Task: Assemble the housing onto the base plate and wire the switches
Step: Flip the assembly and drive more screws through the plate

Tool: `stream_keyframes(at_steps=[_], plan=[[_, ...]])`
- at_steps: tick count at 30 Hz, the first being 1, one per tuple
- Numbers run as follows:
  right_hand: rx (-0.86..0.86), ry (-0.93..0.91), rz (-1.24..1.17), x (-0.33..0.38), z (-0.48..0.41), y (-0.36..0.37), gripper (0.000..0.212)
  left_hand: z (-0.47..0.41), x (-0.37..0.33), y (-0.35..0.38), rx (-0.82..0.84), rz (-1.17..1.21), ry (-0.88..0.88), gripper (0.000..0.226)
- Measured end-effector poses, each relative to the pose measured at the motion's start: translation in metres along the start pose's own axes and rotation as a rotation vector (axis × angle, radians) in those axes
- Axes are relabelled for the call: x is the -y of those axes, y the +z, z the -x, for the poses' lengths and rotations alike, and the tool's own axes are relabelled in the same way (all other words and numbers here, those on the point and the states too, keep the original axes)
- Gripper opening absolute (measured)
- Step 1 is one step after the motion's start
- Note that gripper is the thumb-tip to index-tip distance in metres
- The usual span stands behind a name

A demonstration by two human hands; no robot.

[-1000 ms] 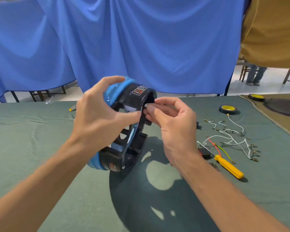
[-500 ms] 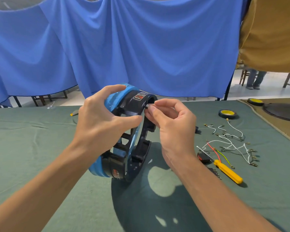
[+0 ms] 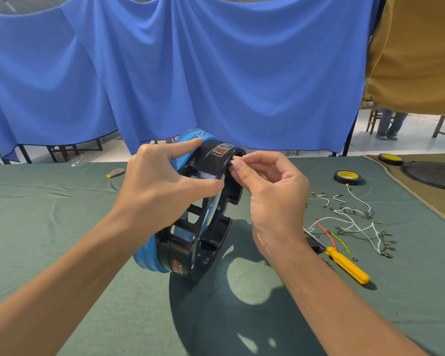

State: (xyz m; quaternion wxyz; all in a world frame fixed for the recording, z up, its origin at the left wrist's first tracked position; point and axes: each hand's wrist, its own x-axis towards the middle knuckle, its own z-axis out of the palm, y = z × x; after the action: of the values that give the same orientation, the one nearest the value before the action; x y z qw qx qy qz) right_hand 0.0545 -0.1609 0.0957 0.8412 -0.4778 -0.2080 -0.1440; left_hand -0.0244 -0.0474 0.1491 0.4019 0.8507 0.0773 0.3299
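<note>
The black housing [image 3: 215, 236], a ring with open slots, stands on its edge on the green cloth [image 3: 62, 227] near the middle of the table, its far face against a blue plate [image 3: 145, 255] that shows along the left rim; the left hand [image 3: 159, 186] grips the upper left of the ring, forefinger laid over the blue rim toward the label on top, thumb stretched across the near side to the black edge, forearm coming up from the lower left; the right hand [image 3: 272, 199] meets the top right edge of the housing, thumb and forefinger pinching a small grey part [image 3: 231, 160] right at that edge, the other fingers curled toward the palm, forearm rising from the lower right; right of this hand lie loose wires [image 3: 350, 219], white, red and green-yellow, with a yellow-handled screwdriver [image 3: 347, 265] just beside them; farther back a roll of tape [image 3: 348, 177] rests on the cloth; a blue curtain [image 3: 216, 73] hangs behind the table.
</note>
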Motion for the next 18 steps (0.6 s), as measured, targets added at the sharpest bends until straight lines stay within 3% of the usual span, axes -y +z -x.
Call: stream_keyframes(at_steps=[6,10,12,18], plan=[[-0.005,0.051,-0.104,0.001,-0.001,0.0,0.026,-0.001,-0.004,0.002,0.009,-0.005,-0.024,0.077],[0.095,0.456,-0.512,0.006,-0.007,-0.002,0.015,0.002,-0.003,0.004,-0.009,0.007,0.009,0.077],[0.115,0.622,-0.602,0.009,-0.008,-0.003,0.013,0.003,-0.002,0.004,-0.005,0.021,0.011,0.077],[0.145,0.547,-0.43,0.007,-0.01,-0.004,0.008,0.002,-0.001,0.003,-0.001,0.029,0.02,0.075]])
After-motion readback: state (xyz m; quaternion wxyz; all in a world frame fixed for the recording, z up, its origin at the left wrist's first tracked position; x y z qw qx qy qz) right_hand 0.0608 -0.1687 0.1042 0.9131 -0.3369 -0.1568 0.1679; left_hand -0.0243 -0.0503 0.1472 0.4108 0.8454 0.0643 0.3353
